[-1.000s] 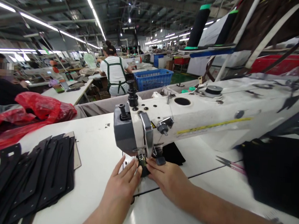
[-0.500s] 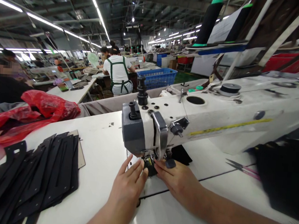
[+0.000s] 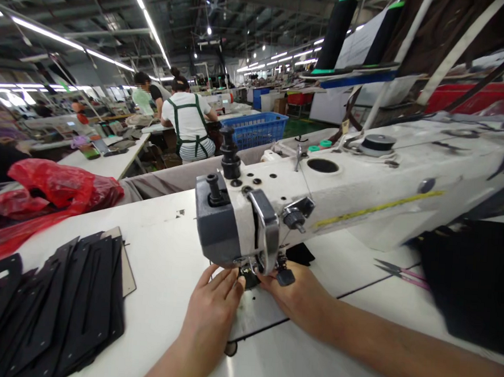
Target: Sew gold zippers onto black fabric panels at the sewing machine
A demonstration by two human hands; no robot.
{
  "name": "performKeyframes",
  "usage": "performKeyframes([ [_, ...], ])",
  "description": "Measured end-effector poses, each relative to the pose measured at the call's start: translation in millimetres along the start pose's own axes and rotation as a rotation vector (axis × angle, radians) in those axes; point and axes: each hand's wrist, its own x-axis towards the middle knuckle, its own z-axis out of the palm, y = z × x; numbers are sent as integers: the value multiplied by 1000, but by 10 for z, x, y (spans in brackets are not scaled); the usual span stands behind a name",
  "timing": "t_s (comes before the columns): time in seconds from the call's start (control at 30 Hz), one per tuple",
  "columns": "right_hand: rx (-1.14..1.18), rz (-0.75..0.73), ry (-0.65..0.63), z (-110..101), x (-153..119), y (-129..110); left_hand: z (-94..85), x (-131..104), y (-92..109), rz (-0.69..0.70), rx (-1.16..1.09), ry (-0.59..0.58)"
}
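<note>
While the black piece (image 3: 251, 280) lies under the sewing machine (image 3: 221, 227), between both sets of fingertips, the left hand (image 3: 214, 308) reaches its left side, fingers outstretched; the right hand (image 3: 299, 294) meets its right; whether either pinches it, I cannot tell

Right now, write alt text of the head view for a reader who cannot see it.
A person's left hand and right hand flank a small black piece beneath the head of a white industrial sewing machine. On the tabletop, black cutouts lie piled at left near a crumpled red plastic bag; pink-handled scissors and black material lie at right.
</note>
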Motion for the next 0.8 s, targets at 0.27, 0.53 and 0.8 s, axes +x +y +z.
performKeyframes([
  [0.27, -1, -29, 58, -16, 57, -23, 5, 17, 3, -2, 9, 42],
  [0.53, 19, -3, 31, -46, 62, -48, 21, 0, 7, -29, -4, 77],
  [0.8, -39, -5, 41, -1, 38, -29, 23, 23, -14, -28, -7, 65],
])
